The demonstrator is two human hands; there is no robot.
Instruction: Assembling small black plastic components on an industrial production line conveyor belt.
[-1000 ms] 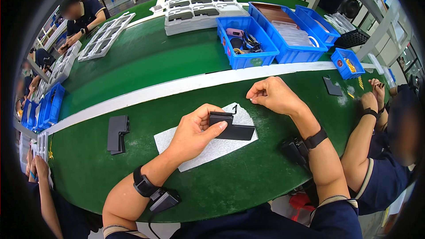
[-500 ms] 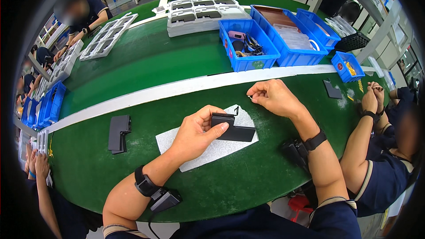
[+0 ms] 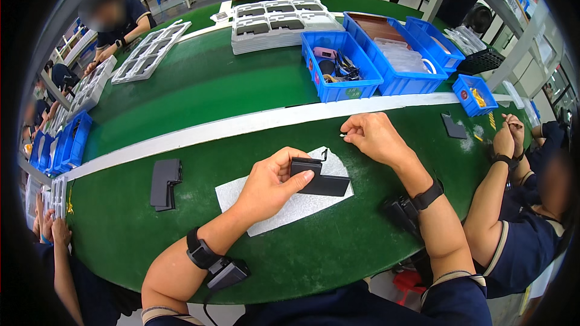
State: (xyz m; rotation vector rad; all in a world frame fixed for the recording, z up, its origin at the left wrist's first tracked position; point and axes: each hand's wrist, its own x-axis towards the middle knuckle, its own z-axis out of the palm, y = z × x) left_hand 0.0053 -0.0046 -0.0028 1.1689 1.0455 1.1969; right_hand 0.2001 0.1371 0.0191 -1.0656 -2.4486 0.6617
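The left hand (image 3: 269, 184), thumb and fingers closed, grips a black part (image 3: 329, 185) above a white sheet (image 3: 272, 220); the right hand (image 3: 371, 136) pinches a tiny white bit (image 3: 342, 135), apart from it. Work on this part appears unfinished; whether the black pieces (image 3: 164, 186) stacked at left are done cannot be told.

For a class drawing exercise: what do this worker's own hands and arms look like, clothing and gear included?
The left hand and right hand are gloveless, each with a black strap at the wrist and a boxy black device beside it. A thin dark cable shows near the left device. The short sleeves are navy with beige trim.
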